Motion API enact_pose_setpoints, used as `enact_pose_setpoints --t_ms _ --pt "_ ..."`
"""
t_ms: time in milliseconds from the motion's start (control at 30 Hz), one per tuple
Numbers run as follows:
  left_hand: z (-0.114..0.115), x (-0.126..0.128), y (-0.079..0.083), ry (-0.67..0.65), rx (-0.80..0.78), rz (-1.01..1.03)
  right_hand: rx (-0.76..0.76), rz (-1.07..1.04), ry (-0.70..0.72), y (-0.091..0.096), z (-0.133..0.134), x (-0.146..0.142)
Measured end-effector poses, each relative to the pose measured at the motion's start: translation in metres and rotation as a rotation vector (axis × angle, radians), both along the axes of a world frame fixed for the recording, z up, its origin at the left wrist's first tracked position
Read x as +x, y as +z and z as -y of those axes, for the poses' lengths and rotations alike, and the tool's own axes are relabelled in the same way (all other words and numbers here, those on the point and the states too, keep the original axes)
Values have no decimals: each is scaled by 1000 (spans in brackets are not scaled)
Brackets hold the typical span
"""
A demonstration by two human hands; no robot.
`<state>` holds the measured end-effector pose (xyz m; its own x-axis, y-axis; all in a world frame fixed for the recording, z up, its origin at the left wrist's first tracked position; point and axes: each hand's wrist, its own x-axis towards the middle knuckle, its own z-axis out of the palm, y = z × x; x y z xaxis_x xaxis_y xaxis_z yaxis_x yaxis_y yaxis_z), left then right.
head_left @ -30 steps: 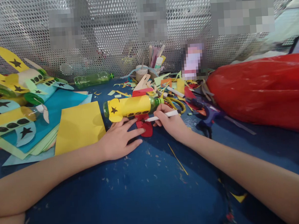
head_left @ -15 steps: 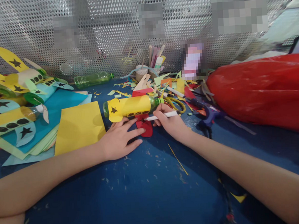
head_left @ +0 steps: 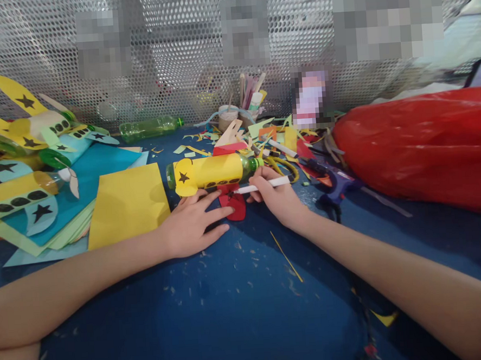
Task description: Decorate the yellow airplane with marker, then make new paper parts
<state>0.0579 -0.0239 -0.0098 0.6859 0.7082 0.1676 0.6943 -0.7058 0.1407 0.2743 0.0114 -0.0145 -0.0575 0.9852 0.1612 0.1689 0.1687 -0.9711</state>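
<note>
A bottle airplane (head_left: 213, 169), a green plastic bottle wrapped in yellow paper with black ovals and a star, lies sideways on the blue table. Its red paper wing (head_left: 234, 206) points toward me and bears dark marks. My left hand (head_left: 198, 220) lies flat with fingers spread, fingertips touching the wing's left edge. In my right hand (head_left: 276, 197) a white marker (head_left: 265, 185) is pinched, its tip at the dark marks on the wing. The far red wing (head_left: 230, 146) stands out behind the bottle.
At left, finished bottle airplanes (head_left: 21, 196) rest by blue and yellow paper sheets (head_left: 128, 203). Paper scraps, scissors (head_left: 286, 166) and a glue gun (head_left: 340, 183) lie to the right, with a red bag (head_left: 421, 147) beyond. A green bottle (head_left: 151, 128) lies at the back.
The marker has shifted very slightly along the red wing in my right hand. My left hand and the airplane stay in place.
</note>
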Motion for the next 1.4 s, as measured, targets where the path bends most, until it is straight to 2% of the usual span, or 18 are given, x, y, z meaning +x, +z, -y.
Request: enact_pose_setpoints --t_ms 667,1400 --pt "0 0 1 8 -12 -36 50 52 76 3 2 -1" --pt "-1 0 -2 -2 4 -3 52 53 85 1 1 -2"
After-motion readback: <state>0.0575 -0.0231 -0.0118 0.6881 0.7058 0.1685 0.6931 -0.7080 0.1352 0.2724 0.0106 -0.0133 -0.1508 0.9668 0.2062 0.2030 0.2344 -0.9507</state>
